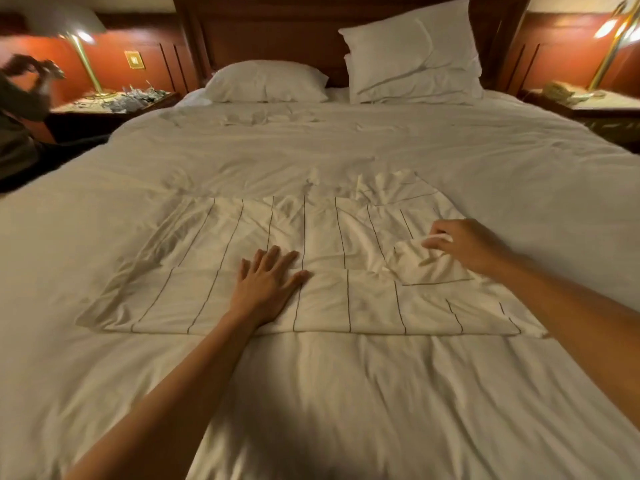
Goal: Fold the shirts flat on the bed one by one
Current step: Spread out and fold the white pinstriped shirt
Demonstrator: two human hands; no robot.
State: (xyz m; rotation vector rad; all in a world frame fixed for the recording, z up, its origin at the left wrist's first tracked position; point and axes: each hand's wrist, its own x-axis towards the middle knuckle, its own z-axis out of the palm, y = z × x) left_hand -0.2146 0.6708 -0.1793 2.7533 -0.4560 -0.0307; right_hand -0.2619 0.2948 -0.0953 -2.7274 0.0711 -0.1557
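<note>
White duvet covers the bed (346,393), soft and rumpled, and that softness looks like the chief hazard; any drag on cloth lying on it may pull the cover along and set new creases under the fold.

Across the bed's middle lies the shirt (242,230), pale with thin dark stripes, spread wide, its near edge turned up in a band; it is wrinkled all over, most of all at the far right corner; folding over those wrinkles would trap them and leave the stack lumpy.

The left hand (268,289) lies flat on the middle of the shirt, fingers straight and spread, pressing down across the edge of the band; were it to lift too soon, the band could spring open.

The right hand (460,244), fingers curled, appears to pinch the sleeve (426,268), which lies bunched and turned inward on the shirt's right side; a pull that is too sharp may skew the stripes or tug the body out from under the left palm; a slack release would leave the sleeve crumpled rather than flat; pale cloth on pale cover also makes the edges hard to judge.
</note>
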